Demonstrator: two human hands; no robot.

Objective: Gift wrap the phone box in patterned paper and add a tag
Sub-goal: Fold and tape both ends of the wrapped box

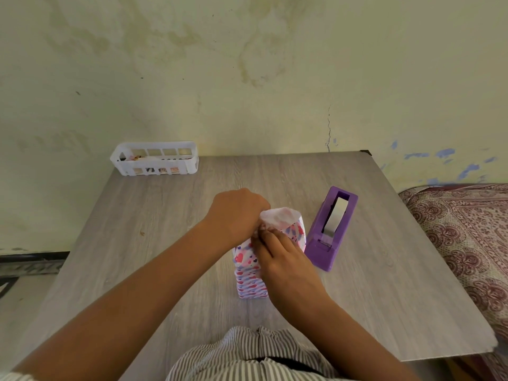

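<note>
Both hands work at the top end of the wrapped phone box [251, 273], which stands upright in the middle of the frame on the table [154, 221]. Left hand [238, 213] has its fingers curled down over the loose paper end [279, 218], and its grip looks closed on that paper. Right hand [286, 259] pinches the paper on the near side of the box top.

That open end could tear if the fingers pull too hard, because the paper looks thin and soft. The tall box could tip over, as it stands on a small end. The fold could pop open again if no tape goes on.

The paper is white with pink, red and purple hearts. A purple plastic tape dispenser [331, 229] sits just beside the box on the right. A white plastic basket [155, 158] with slots is in the upper left part of the table, with small things inside that are too small to tell.
</note>
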